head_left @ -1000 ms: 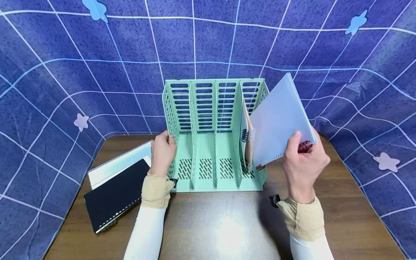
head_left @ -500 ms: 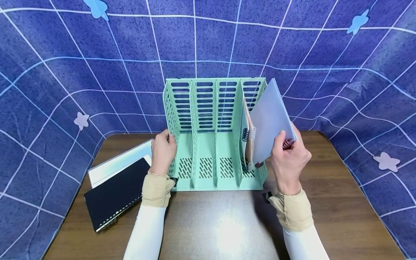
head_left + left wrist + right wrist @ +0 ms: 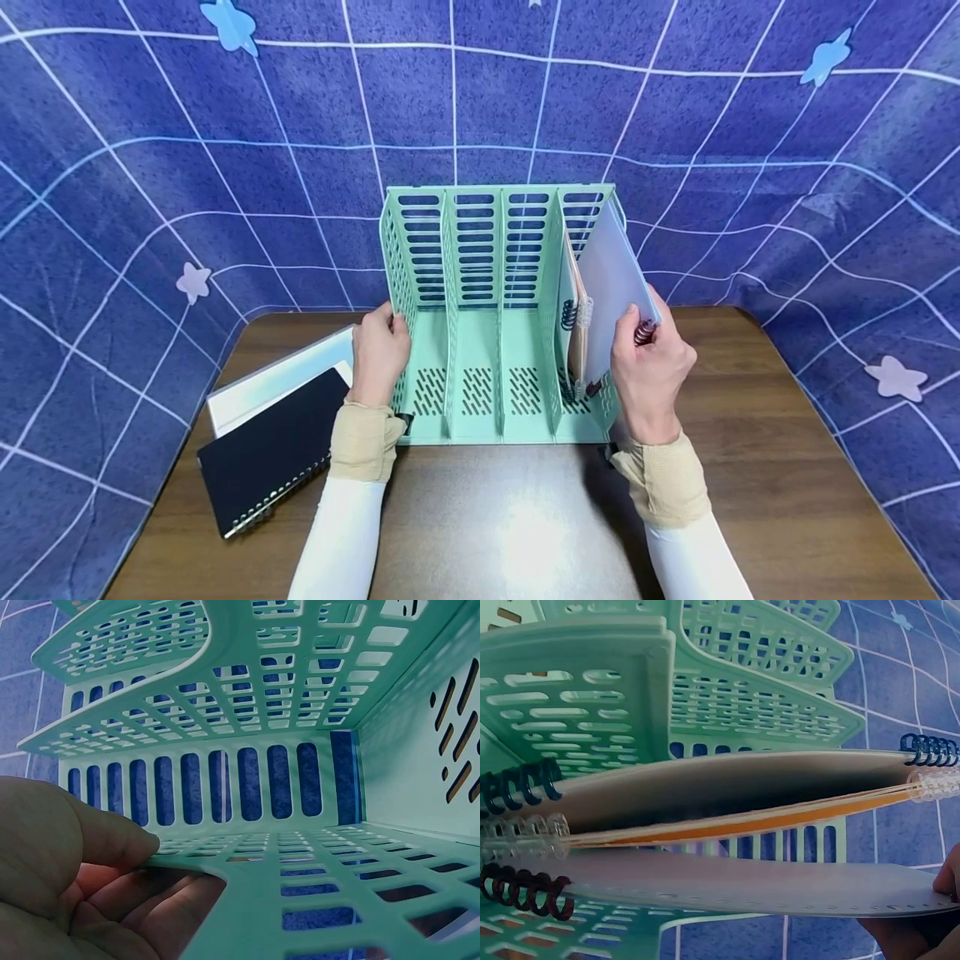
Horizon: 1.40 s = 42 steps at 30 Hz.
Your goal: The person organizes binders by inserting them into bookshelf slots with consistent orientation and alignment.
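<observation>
A mint-green file rack (image 3: 475,429) with upright dividers stands at the middle of the table in the head view. My left hand (image 3: 381,357) grips its left side panel, thumb on the inner side in the left wrist view. My right hand (image 3: 651,379) pinches a pale blue spiral notebook (image 3: 609,279) by its ringed edge. That notebook, with dark red rings (image 3: 529,891), stands slightly tilted inside the rightmost compartment. Left of it in the same slot are two more spiral notebooks: one with clear rings (image 3: 532,836), one with dark teal rings (image 3: 525,786).
A black spiral notebook (image 3: 273,446) lies on the table at the left, overlapping a white and light-blue notebook or pad (image 3: 277,379). A blue grid-patterned cloth (image 3: 315,100) with stars hangs behind the wooden table (image 3: 757,467).
My right hand has moved left and carried the pale blue notebook from leaning out at the right into the rightmost compartment, more upright. The left hand keeps its grip on the rack.
</observation>
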Available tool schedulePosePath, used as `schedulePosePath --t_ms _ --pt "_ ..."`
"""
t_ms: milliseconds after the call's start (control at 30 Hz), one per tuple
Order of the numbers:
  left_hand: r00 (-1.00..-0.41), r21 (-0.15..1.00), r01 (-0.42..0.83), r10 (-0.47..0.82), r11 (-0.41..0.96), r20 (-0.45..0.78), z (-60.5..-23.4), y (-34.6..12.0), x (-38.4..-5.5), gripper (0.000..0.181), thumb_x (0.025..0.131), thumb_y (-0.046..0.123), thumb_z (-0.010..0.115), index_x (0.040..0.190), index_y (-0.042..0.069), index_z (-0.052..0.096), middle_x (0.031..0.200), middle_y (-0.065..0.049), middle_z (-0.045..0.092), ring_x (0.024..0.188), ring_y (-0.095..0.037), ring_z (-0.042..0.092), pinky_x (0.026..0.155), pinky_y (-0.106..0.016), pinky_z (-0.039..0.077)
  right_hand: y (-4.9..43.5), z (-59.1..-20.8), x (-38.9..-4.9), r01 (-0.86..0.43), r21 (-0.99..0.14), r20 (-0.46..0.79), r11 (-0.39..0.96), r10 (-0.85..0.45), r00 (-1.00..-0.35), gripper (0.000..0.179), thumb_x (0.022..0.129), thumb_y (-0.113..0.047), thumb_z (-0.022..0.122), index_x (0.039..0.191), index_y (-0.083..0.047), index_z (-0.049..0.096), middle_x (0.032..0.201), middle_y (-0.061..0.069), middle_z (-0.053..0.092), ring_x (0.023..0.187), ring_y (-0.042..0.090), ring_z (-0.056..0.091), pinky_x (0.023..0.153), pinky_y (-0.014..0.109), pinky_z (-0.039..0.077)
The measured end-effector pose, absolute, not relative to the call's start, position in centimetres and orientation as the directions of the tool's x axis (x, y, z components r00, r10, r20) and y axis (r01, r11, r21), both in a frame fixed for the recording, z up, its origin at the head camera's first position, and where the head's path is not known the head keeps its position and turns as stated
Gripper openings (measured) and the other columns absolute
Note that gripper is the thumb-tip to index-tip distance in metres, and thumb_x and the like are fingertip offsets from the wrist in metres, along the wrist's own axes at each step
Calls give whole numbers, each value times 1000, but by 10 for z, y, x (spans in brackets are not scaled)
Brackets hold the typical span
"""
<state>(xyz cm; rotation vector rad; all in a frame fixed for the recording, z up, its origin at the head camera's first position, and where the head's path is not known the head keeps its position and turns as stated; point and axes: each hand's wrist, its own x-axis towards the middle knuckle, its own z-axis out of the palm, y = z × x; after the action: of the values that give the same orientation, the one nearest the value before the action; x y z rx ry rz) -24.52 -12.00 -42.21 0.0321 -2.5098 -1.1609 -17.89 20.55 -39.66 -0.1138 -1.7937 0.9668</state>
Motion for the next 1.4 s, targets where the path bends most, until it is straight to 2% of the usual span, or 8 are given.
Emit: schedulePosePath --t_ms 200,467,667,767,867,1100,1233,1400 --pt "-927 737 150 -165 659 336 -421 -119 -246 32 107 14 50 76 10 50 56 -7 45 44 -26 43 51 -40 36 206 -399 -181 -343 -669 729 660 492 -476 36 96 -12 66 130 -18 74 112 10 78 82 29 75 72 8 44" --pt "-935 735 130 -165 665 315 -422 -117 -245 30 107 13 50 77 10 51 57 -6 44 47 -27 42 51 -39 35 203 -400 -183 -302 -681 706 667 487 -515 34 96 -15 67 129 -14 73 111 13 77 87 30 77 70 28 54" --pt "-938 729 122 -162 673 307 -424 -116 -244 31 107 14 50 75 11 50 58 -6 44 49 -26 42 51 -39 35 200 -401 -184 -304 -697 688 650 486 -539 32 97 -18 66 128 -12 73 108 15 78 86 31 76 70 42 55" --pt "-939 729 127 -156 673 307 -425 -116 -243 30 107 14 50 77 10 52 58 -6 45 48 -25 43 50 -39 35 201 -400 -185 -300 -703 678 644 480 -557 32 98 -19 66 128 -11 72 108 15 78 85 31 76 70 45 55" --pt "-938 733 136 -153 666 312 -425 -116 -242 29 107 14 51 78 11 54 58 -6 46 48 -25 43 50 -39 35 202 -399 -187 -304 -711 666 635 468 -581 32 99 -20 66 129 -11 72 110 15 77 85 31 75 70 41 54" --pt "-931 728 153 -149 669 332 -423 -118 -242 32 107 13 50 75 10 49 57 -6 43 45 -25 40 47 -38 34 203 -393 -189 -334 -771 600 543 441 -668 33 101 -25 67 132 -14 70 112 12 76 84 20 68 69 15 47" --pt "-928 725 148 -159 673 338 -422 -121 -243 31 107 13 50 76 11 50 57 -5 43 46 -24 40 48 -37 34 202 -389 -189 -321 -809 544 493 419 -727 32 103 -29 64 131 -14 70 109 11 75 83 13 64 70 15 47" --pt "-928 726 143 -164 673 335 -421 -122 -243 30 107 14 50 77 11 50 57 -6 43 47 -25 40 49 -38 34 199 -385 -187 -317 -818 515 480 364 -776 35 106 -34 59 131 -12 69 112 12 74 87 16 62 74 19 47"
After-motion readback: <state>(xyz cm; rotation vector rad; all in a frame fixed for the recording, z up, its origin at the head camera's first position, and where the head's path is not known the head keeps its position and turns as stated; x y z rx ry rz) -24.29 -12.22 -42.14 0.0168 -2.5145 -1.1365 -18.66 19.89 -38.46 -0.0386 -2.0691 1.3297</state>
